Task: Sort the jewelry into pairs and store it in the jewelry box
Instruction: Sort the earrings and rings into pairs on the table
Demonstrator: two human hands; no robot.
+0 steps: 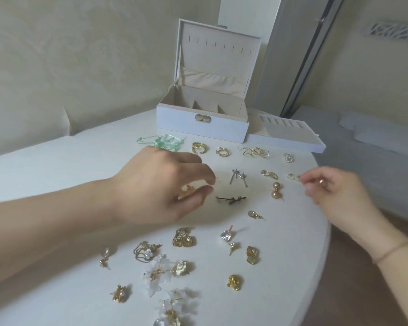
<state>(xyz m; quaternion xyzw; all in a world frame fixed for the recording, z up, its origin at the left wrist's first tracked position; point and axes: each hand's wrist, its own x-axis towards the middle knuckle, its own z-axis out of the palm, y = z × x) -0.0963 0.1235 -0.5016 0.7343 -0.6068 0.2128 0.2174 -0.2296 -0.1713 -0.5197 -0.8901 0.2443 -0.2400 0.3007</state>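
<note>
Gold earring (186, 191) under left hand (160, 184).

wall (57, 55): cream | table (45, 161): white, round | floor (353, 290): wood

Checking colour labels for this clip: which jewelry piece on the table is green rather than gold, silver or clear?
The pale green ribbon-like piece, lying in front of the jewelry box at its left corner, just beyond the left hand. Everything else looks gold, silver, white or clear.

We see a white jewelry box (201, 128) lined in beige on a white table (57, 161). Most earrings are gold, like the ball pair (276, 190); one tangle of ribbon (165, 141) is pale green, and the flower earrings (157, 272) are translucent white.
</note>
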